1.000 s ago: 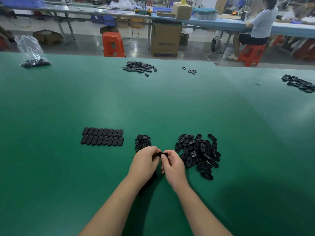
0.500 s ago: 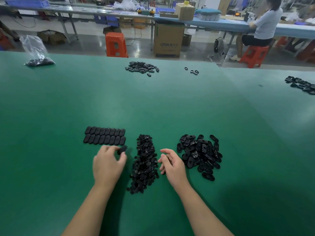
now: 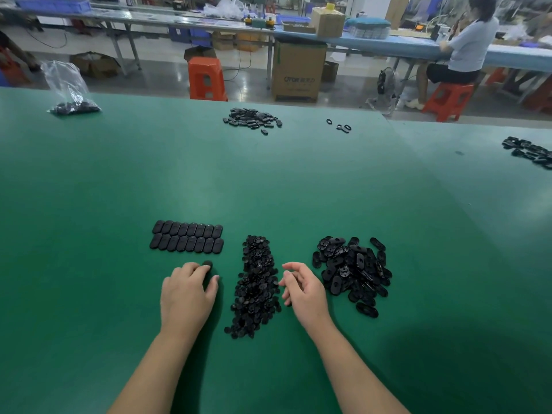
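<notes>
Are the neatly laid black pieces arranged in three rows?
No, the neatly laid black pieces form two rows on the green table.

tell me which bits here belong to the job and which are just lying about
In use: left hand gripping black oval plastic cap; neat rows of black caps; middle heap of small black discs; right heap of black oval frames.
Lying about: clear plastic bag; far heap of black parts; loose black rings.
</notes>
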A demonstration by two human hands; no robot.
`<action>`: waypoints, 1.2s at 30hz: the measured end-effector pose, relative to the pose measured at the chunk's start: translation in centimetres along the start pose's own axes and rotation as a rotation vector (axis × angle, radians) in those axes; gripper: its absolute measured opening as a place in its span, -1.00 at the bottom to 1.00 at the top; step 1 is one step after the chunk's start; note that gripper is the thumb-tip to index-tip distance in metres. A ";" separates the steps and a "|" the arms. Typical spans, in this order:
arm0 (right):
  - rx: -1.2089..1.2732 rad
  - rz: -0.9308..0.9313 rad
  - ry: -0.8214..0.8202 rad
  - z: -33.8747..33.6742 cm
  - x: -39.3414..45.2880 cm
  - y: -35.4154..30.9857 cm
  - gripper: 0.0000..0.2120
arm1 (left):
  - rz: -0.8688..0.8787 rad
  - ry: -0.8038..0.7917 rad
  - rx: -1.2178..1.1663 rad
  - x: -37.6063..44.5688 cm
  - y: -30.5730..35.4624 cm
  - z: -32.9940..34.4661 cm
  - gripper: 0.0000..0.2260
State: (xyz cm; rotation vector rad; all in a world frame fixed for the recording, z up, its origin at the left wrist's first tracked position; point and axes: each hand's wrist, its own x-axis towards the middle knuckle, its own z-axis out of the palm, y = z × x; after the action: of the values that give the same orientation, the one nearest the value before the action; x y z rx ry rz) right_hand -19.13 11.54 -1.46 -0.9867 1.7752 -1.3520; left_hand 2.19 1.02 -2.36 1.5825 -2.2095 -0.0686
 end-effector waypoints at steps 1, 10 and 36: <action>-0.001 0.001 -0.001 0.0 0.0 0.0 -0.88 | 0.005 -0.002 0.001 0.1 0.3 0.1 -0.71; 0.012 0.004 0.000 0.1 0.0 0.0 -0.88 | 0.005 -0.011 0.022 1.0 0.7 0.7 -0.70; -0.019 -0.003 0.011 0.2 0.1 0.5 -0.86 | 0.029 -0.120 -0.320 0.5 4.1 1.5 -0.80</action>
State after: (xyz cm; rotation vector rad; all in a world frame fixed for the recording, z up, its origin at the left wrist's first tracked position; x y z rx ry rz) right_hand -19.09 11.47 -1.99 -0.9947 1.7981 -1.3474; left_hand -2.15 1.70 -2.46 1.4005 -2.1776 -0.4946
